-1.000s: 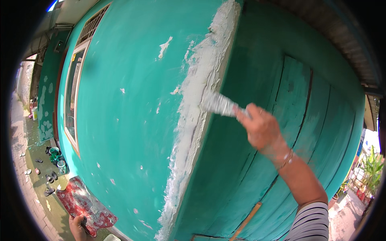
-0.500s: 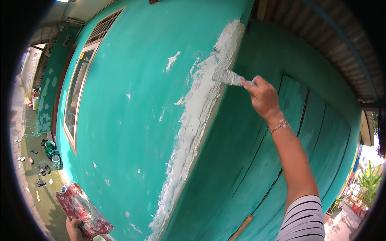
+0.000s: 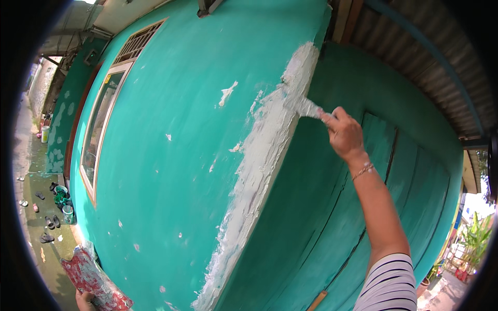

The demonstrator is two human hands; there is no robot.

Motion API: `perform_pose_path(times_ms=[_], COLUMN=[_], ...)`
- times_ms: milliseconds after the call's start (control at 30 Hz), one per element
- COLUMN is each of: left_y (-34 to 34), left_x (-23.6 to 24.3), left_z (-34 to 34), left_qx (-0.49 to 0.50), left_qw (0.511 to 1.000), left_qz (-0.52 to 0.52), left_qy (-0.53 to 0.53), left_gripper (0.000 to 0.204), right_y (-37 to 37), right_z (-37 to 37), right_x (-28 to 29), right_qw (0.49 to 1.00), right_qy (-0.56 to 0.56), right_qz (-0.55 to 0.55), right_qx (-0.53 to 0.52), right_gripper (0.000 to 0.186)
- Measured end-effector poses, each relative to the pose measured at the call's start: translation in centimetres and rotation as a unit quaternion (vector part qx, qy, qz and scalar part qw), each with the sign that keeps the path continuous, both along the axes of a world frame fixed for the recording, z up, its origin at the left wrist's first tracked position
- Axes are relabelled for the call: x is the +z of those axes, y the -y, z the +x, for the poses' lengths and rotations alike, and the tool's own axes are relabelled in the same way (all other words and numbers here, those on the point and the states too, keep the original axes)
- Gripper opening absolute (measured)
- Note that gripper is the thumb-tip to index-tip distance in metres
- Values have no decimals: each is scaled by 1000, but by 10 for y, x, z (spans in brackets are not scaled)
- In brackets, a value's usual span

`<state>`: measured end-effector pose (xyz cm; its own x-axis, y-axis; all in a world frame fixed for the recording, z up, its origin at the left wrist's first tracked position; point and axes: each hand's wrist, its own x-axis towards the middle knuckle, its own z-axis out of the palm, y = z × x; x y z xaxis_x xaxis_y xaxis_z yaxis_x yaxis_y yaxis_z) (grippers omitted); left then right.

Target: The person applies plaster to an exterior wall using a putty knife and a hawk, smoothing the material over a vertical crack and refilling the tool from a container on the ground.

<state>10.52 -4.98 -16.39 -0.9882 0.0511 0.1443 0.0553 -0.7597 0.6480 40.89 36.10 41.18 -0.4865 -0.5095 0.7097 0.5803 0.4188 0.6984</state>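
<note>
My right hand [image 3: 342, 132] grips a putty knife [image 3: 310, 108] whose white-smeared blade rests on a thick, rough band of white filler [image 3: 259, 155] running down the corner of the teal wall [image 3: 155, 135]. At the lower left my left hand [image 3: 84, 299] holds a red board [image 3: 93, 274], splattered with pale filler, beside the wall's foot. Small white patches dot the teal wall. The shaded teal wall face [image 3: 290, 223] to the right has recessed panels with dark cracks.
A window [image 3: 101, 124] is in the left wall. Sandals [image 3: 49, 222] and buckets [image 3: 67, 211] lie along the walkway. A wooden handle [image 3: 319, 300] leans at the lower right. A corrugated roof [image 3: 425, 57] overhangs the right side, with potted plants [image 3: 472, 238] below.
The putty knife and my right hand moved up the filler band and now sit slightly right. The view has shifted, showing more roof. The red board sits lower and farther left.
</note>
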Motion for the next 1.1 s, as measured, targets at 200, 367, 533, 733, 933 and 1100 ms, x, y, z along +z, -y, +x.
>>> perform_pose_path(times_ms=[200, 367, 533, 733, 933, 1100], left_y=[-12, -6, -7, -2, -2, 9], left_x=[4, 22, 10, 4, 2, 1], left_z=[-5, 5, -12, -27, -43, -53], left_qx=[-22, -6, -26, -23, -30, -23], left_qw=[999, 991, 993, 993, 992, 992], left_qz=[-28, -54, -36, -30, -29, -30], left_qy=[39, 122, 112, 114, 119, 120], left_gripper=[32, 12, 14, 17, 20, 23], right_y=[17, 37, 23, 31, 37, 52], right_z=[5, -10, -1, -22, -40, -30], right_x=[53, -1, 67, 146, 157, 68], right_qw=[993, 998, 996, 976, 967, 970], right_qy=[-77, 18, -82, -201, -200, -151], right_qz=[-92, -51, -18, -78, -122, -123], right_qx=[9, -18, -27, -24, -103, -147], right_gripper=[36, 34, 32, 34, 39, 40])
